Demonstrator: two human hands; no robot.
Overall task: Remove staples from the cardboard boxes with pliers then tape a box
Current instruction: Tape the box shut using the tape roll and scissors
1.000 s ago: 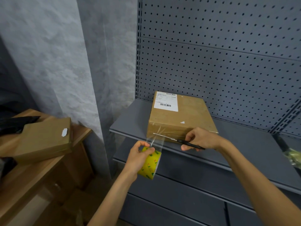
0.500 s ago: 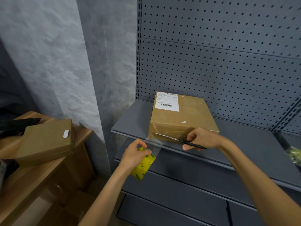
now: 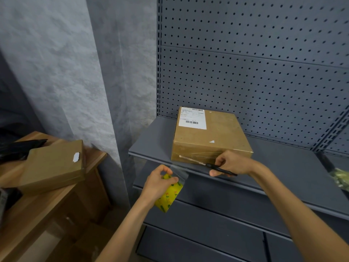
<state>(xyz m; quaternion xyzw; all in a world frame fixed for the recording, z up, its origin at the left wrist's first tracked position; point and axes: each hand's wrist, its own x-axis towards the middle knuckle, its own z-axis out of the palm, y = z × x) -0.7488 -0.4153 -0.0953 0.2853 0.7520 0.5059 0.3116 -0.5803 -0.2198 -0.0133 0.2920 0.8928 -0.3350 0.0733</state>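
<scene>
Box (image 3: 208, 138): sits on the grey shelf (image 3: 151, 144), near edge forward so I can tape its front face
Left hand (image 3: 157, 183): grasping the yellow tape roll (image 3: 170, 195), held below-left to keep the clear strip (image 3: 180, 170) taut
Right hand (image 3: 231, 163): clenched around scissors (image 3: 204, 163), blades lying against the box's front face
Relation: box lies just beyond both hands

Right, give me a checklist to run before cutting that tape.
1. Box flat on the shelf: ok.
2. Left hand grips the tape roll: ok.
3. Clear tape stretched from box front to roll: ok.
4. Right hand holds the scissors: ok.
5. Scissor blades around the tape: cannot tell.
6. Tape stuck smoothly on the box front: cannot tell, glare.
</scene>
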